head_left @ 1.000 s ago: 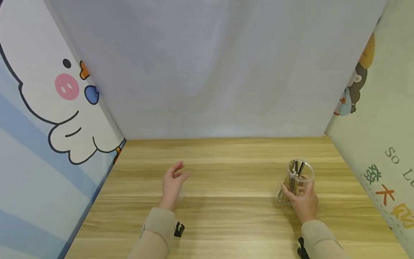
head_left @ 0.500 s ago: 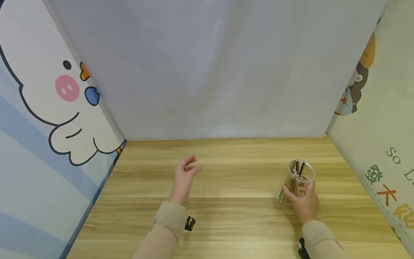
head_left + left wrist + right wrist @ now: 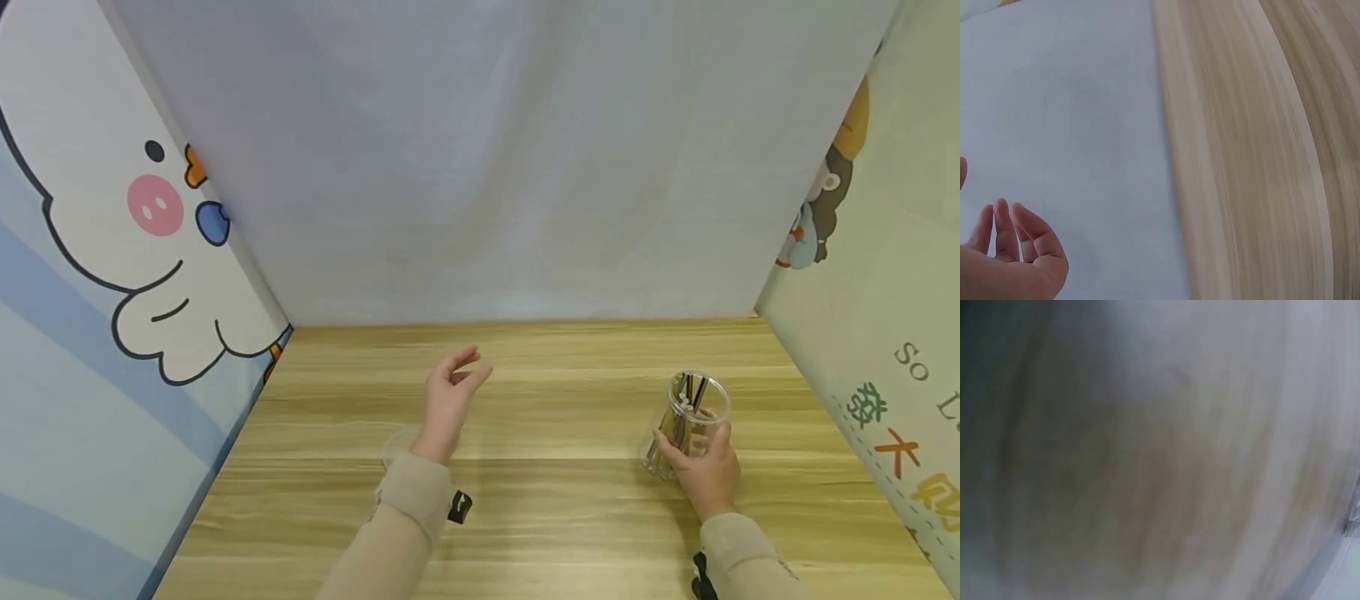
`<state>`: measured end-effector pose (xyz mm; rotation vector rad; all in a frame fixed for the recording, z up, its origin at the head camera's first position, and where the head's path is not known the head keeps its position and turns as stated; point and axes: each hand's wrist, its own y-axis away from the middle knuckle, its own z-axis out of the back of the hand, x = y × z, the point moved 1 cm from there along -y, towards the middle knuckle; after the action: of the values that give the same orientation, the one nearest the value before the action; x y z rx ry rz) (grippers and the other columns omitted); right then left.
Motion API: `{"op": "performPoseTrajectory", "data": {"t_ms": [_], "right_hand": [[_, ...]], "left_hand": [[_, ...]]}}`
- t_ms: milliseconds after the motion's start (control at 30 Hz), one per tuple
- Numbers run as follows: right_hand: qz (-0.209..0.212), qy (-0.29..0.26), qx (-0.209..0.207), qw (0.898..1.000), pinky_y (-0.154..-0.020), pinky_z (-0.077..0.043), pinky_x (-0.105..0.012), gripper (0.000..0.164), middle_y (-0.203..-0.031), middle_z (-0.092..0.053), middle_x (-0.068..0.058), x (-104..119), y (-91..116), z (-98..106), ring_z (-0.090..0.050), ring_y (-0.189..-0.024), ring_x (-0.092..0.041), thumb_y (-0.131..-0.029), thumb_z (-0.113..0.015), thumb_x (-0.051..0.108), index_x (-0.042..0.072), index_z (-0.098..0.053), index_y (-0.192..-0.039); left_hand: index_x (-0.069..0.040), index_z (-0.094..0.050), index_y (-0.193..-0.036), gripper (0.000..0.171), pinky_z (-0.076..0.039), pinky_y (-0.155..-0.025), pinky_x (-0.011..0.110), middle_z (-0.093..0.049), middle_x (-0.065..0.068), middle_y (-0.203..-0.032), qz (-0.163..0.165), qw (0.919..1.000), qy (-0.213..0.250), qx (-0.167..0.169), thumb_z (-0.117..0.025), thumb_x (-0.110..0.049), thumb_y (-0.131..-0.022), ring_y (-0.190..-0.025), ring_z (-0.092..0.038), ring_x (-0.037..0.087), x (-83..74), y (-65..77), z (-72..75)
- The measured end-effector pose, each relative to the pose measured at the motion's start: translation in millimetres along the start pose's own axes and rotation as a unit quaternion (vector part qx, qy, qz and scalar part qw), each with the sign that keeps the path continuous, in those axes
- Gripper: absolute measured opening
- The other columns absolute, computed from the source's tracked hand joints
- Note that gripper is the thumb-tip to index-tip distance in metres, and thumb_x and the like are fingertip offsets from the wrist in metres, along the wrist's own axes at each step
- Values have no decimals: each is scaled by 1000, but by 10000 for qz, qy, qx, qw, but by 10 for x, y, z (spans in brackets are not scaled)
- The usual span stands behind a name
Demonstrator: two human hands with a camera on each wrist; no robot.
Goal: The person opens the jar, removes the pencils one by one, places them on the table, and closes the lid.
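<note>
My right hand grips a clear cylindrical jar near the right side of the table, thumb on its left. The jar leans a little and has an open top. Inside it are several slim dark sticks, some with small pale tips. My left hand is raised over the left-middle of the table, holding nothing. In the left wrist view its fingers are loosely bent and apart from anything. A clear round disc lies on the table, partly hidden behind the left wrist.
The wood-grain table ends at a pale grey back wall. Cartoon-printed panels stand at the left and right. In the right wrist view the tabletop is blurred.
My left hand has moved to the right and away from me, uncovering more of the clear disc. The right hand and the jar have stayed nearly still.
</note>
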<state>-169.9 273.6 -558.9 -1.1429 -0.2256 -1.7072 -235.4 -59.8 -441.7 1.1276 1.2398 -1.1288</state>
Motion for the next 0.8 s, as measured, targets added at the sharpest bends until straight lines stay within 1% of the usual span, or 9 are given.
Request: {"op": "performPoseTrajectory", "data": {"t_ms": [200, 367, 567, 800], "right_hand": [[-37, -16, 14, 10000, -71, -50, -54, 71, -109, -65, -32, 3, 3, 10, -65, -92, -47, -79, -79, 25, 1, -42, -134], [-44, 25, 31, 10000, -68, -50, -52, 71, -109, -66, -31, -4, -3, 14, -65, -92, -46, -79, -79, 26, 1, -41, -134], [25, 57, -1, 10000, -67, -50, -52, 71, -108, -66, -31, -11, 3, 19, -66, -90, -46, -78, -79, 25, 1, -41, -133], [-8, -5, 46, 10000, -70, -51, -57, 71, -110, -65, -32, 16, 3, 38, -65, -92, -47, -80, -78, 25, 1, -41, -135]], "left_hand": [[-7, -63, -128, 38, -44, -77, 25, -63, 8, -128, -91, 9997, -23, 217, -71, -18, -91, -91, -53, 11, -86, 26, -169], [-7, -65, -126, 38, -44, -76, 24, -64, 9, -129, -127, 9992, 0, 387, -72, -20, -91, -91, -54, 11, -133, 38, -303], [-10, -66, -125, 37, -42, -73, 24, -65, 6, -128, -135, 9986, 50, 510, -73, -22, -90, -89, -54, 9, -171, 46, -421], [-10, -66, -125, 38, -42, -72, 24, -65, 5, -127, -223, 9966, 1, 794, -73, -25, -91, -89, -54, 11, -202, 90, -574]]}}
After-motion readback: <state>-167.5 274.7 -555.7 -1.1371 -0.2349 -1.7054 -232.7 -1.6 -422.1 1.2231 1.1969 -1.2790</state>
